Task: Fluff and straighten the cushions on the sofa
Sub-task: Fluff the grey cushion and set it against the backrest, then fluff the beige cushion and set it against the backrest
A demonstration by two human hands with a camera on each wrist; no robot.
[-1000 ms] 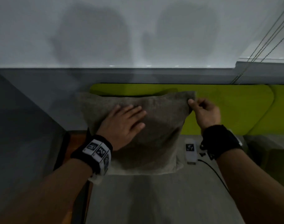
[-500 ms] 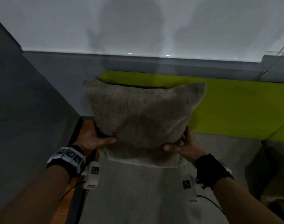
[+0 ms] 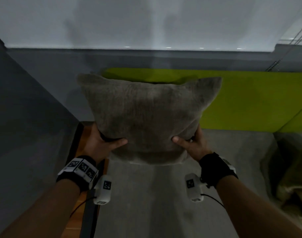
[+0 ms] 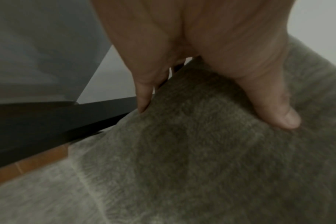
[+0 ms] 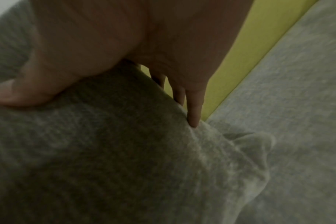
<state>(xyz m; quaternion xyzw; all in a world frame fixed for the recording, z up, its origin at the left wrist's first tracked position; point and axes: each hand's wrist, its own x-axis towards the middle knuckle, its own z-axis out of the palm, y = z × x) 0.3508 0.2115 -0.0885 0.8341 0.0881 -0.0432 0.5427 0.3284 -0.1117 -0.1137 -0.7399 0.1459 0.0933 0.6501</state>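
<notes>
- The grey cushion [image 3: 146, 117] stands upright near the left end of the sofa seat [image 3: 224, 152], its back towards the yellow-green backrest [image 3: 249, 103].
- Its two upper corners stick up like ears; the lower half is squeezed narrow between both hands. Its bottom edge is at the seat; whether it touches cannot be told.
- The left hand [image 3: 102, 143] grips the cushion's lower left side, thumb pressed across the front face and fingers wrapped behind. In the left wrist view, the thumb [image 4: 274, 109] dents the fabric and a fingertip shows at the side edge.
- The right hand [image 3: 191, 143] grips the lower right side the same way: thumb on the front, fingers curled round the back. In the right wrist view, the fingers [image 5: 194, 106] dig into the side seam, with the cushion's lower corner sticking out beneath them.
- Both wrists wear dark bands with small white camera units hanging under them.
- Beyond the sofa's left edge lies a strip of orange-brown floor [image 3: 78, 217] and a dark frame.
- At the seat's far right edge sits another dim cushion-like shape [image 3: 292, 182], too dark to make out.
</notes>
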